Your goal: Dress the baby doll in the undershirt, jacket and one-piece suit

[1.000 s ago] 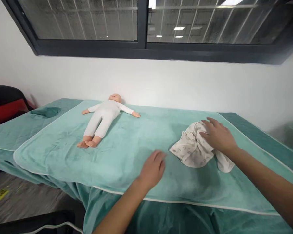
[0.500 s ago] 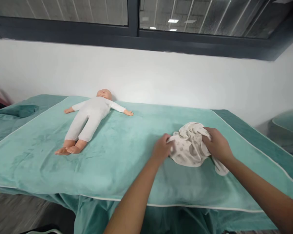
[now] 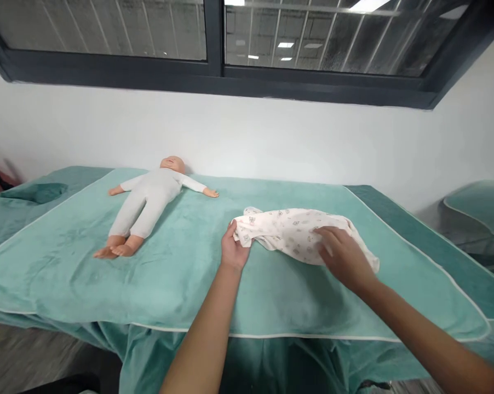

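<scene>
A white baby garment point(image 3: 290, 232) with small printed figures lies stretched out and wrinkled on the green bed cover, right of the middle. My left hand point(image 3: 234, 250) grips its left end, thumb on top, holding that end slightly up. Over its right part is my right hand point(image 3: 345, 257), fingers extended and a little blurred, seemingly touching the fabric without gripping it. To the left a baby doll point(image 3: 150, 191) in a white long-sleeved suit lies on its back, arms spread, head toward the wall, feet toward me. Neither hand is near it.
The green padded cover point(image 3: 181, 295) has white piping and hangs over the front edge. A white wall point(image 3: 247, 137) with a dark-framed window point(image 3: 247, 85) rises behind it. A green cushion point(image 3: 481, 205) sits at the far right, and a hollow point(image 3: 37, 192) shows at the left.
The bunched garment is now drawn out lengthwise to the left. My left hand has moved left with its end; my right hand has loosened and shifted left over the fabric. The doll stays put.
</scene>
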A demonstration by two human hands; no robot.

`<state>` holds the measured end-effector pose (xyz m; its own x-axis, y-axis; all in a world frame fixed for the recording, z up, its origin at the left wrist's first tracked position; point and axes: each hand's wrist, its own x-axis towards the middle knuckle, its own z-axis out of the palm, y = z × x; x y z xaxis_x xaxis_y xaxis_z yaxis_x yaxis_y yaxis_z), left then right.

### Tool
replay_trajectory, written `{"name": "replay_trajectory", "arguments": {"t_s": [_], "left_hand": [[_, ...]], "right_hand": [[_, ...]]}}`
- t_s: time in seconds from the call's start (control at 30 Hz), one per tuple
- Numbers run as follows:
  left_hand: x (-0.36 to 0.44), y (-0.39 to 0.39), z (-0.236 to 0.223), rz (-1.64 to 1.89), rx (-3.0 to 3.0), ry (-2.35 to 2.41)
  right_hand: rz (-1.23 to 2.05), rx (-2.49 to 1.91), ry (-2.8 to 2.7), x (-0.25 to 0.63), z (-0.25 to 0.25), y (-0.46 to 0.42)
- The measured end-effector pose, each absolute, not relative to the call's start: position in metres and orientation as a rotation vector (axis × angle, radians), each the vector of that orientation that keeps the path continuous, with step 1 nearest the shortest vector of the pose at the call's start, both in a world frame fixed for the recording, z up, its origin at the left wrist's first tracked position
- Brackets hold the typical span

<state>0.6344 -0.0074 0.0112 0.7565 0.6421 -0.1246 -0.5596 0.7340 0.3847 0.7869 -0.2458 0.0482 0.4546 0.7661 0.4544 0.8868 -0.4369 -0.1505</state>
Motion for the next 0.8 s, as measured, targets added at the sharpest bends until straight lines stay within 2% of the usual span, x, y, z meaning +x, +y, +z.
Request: {"name": "replay_trajectory", "arguments": {"t_s": [0.13,0.3,0.43,0.53,0.6,0.67,0.73,0.8], "left_hand": [[0.623,0.003,0.043,0.666,0.239,0.205],[0.592,-0.001,0.132,0.886,0.406,0.046],[0.561,-0.037,0.177,0.970,0.764,-0.043],[0.544,-0.064,0.176,0.819,1.153,-0.002],[0.535,-0.074,0.166,0.571,1.362,0.014],[0.529,-0.075,0.152,0.475,1.431,0.028],[0.525,-0.068,0.137,0.673,1.408,0.118],[0.520,-0.055,0.124,1.040,1.369,0.314]], "right_hand": [[0.060,-2.181,-1.184,0.741,0.052,-0.222],[0.325,-2.007,-0.978,0.719,0.083,-0.183],[0.833,-1.244,-0.929,0.703,0.134,-0.152],[1.015,-0.955,-0.884,0.695,0.169,-0.136],[1.052,-0.974,-0.853,0.692,0.180,-0.129],[1.034,-1.018,-0.855,0.691,0.180,-0.125],[1.032,-1.058,-0.918,0.690,0.173,-0.124],[1.067,-1.095,-1.026,0.690,0.167,-0.126]]}}
